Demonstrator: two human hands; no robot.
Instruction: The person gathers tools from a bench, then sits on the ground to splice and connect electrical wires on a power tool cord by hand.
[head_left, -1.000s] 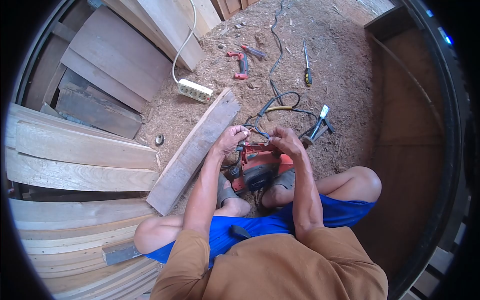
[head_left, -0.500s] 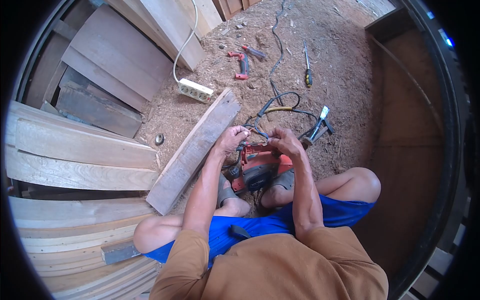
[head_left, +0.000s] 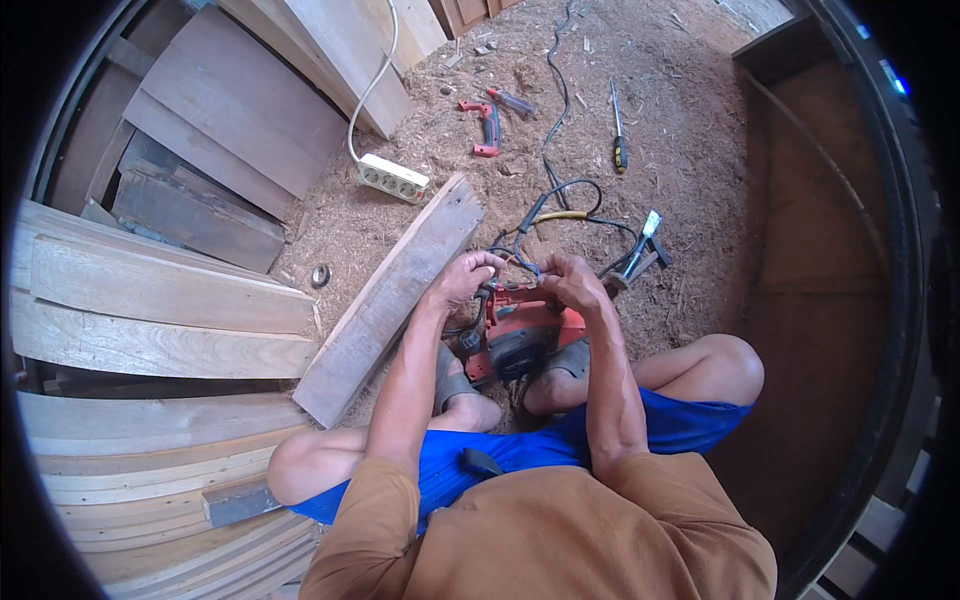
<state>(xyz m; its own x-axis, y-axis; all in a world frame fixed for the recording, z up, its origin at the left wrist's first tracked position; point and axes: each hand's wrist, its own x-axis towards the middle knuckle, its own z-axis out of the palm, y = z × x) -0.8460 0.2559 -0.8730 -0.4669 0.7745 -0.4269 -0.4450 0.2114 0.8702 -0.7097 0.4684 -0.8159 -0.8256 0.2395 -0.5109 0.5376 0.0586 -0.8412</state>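
Power tool: probably weighing heavily on your fingers if lifted; its hard body is offering a firm hold at both sides, below the wiring.
Thin wires: seeming light and bendy, likely slipping easily; their coated lengths near the ends are giving you the safest pinch.
Upper plastic edge: looking stiff but thin, so probably serving poorly as a lifting point.
Look: the body is showing red plastic, with 1 dark round cover facing you and the wiring lying exposed on top.
Place: the tool is sitting between your 2 feet on the sawdust-covered floor, just beside the long plank.
Left hand: narrowing to a fingertip pinch, apparently holding wire.
Right hand: also closing thumb and finger, apparently around wire, above the tool's edge.
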